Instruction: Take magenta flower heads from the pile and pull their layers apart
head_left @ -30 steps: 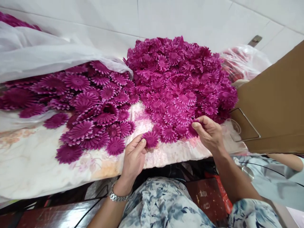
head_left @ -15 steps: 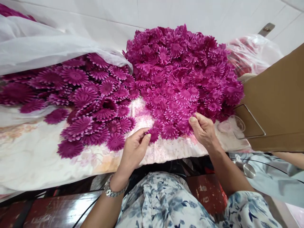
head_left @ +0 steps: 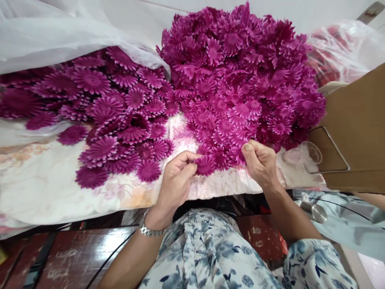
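A magenta artificial flower (head_left: 206, 165) with scalloped petals is pinched at its left edge between the thumb and forefinger of my left hand (head_left: 179, 176). My right hand (head_left: 261, 162) is closed, thumb pressed on the curled forefinger, at the front edge of the tall heap of magenta flowers (head_left: 234, 80). What those fingers hold, if anything, is hidden. To the left of my left hand, a lower spread of larger magenta flowers (head_left: 102, 150) lies on the cloth, partly under white plastic sheeting (head_left: 90, 44).
A pale patterned cloth (head_left: 45, 192) covers the table. On the right stand a cardboard box (head_left: 357, 132), a bent metal wire frame (head_left: 341, 148) and a clear round plastic piece (head_left: 311, 152). Behind the box is a plastic bag with red contents (head_left: 333, 44).
The camera view has shifted closer to the flowers. My left hand has moved slightly right with its flower. My right hand stays closed by the heap, its thumb now more tightly over the forefinger.
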Tool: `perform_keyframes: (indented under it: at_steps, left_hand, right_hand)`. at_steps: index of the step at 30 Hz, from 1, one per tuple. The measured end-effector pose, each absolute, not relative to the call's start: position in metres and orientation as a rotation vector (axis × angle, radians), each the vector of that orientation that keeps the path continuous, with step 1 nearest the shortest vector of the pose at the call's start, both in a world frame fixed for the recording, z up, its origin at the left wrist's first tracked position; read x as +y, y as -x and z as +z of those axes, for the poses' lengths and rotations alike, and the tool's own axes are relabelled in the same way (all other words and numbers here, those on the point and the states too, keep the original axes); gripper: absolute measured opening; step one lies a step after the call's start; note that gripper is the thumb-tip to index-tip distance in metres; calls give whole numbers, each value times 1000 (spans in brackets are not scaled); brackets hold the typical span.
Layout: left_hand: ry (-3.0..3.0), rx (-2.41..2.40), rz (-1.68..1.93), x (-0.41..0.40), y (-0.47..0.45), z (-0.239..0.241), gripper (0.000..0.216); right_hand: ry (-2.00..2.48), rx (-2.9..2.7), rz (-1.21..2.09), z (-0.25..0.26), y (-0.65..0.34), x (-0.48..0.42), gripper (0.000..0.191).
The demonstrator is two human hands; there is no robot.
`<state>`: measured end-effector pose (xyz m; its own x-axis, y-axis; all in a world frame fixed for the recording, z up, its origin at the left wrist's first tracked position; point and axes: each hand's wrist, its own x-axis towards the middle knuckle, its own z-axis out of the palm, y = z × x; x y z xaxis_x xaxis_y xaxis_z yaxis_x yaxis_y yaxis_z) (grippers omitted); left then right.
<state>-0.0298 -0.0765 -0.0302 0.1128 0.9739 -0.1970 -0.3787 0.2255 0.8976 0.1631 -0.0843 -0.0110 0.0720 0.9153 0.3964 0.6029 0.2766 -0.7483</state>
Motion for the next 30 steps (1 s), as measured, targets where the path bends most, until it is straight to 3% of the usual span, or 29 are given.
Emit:
perform_keyframes:
  at_steps: [7, 19, 23, 26, 30]
  left_hand:
    - [-493, 877, 1068, -68, 8, -25, 24]
    - [-445, 773, 1005, -75, -7, -20, 19]
    - [-486, 827, 1050, -74, -7, -22, 13]
    - [-612, 901, 1107, -74, -4, -25, 8]
    - [-814, 980, 1165, -76, 0, -31, 6]
  right_hand:
    - [1461, -1600, 350, -8, -149, -85, 44]
    - [1433, -1776, 77, -15, -139, -78, 29]
    - [1355, -1843, -4, -17, -143, -76, 10]
    - [1230, -1897, -196, -12, -145, -79, 21]
    - [1107, -2024, -404, -5, -143, -84, 16]
